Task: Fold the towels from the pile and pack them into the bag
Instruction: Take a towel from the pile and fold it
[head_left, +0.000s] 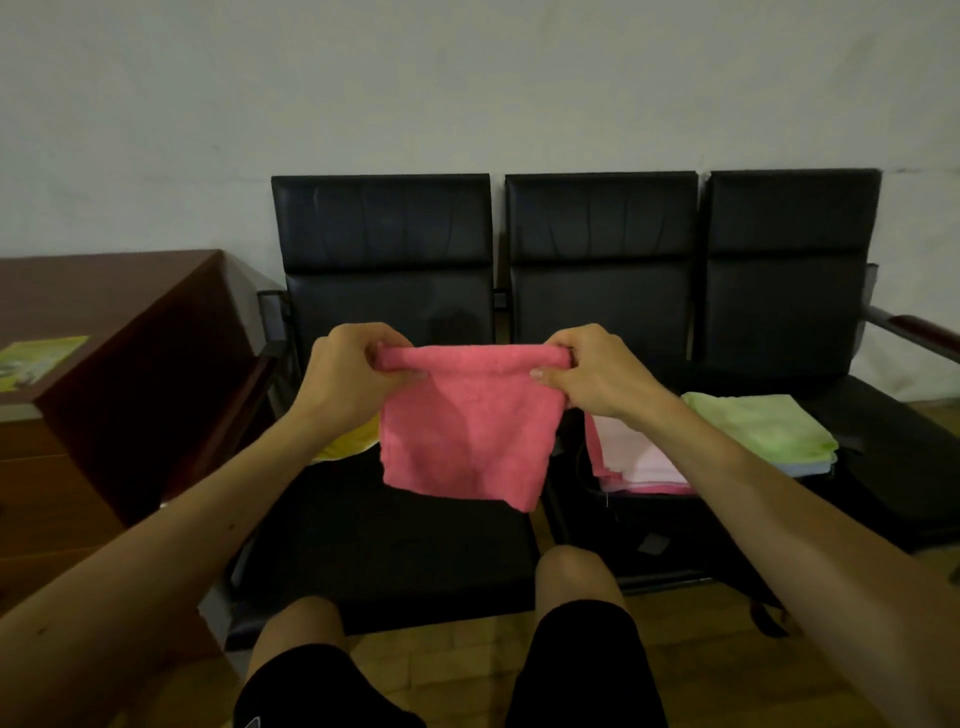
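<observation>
Pink towel (467, 431) hangs in the air, top edge rolled over. Left hand (348, 371) and right hand (592, 371) each grip one upper corner, fingers curled round the cloth. Below the pink towel: black seat surface (389, 519). Right of it: pink-and-white folded stack (639, 462), then green towel (763, 421). Left of it: yellow towel (348, 441).

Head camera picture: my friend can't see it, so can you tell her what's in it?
A person's left hand and right hand hold a pink towel up by its top edge, in front of three black chairs. Folded pink towels and a folded green towel lie on the chairs to the right.
</observation>
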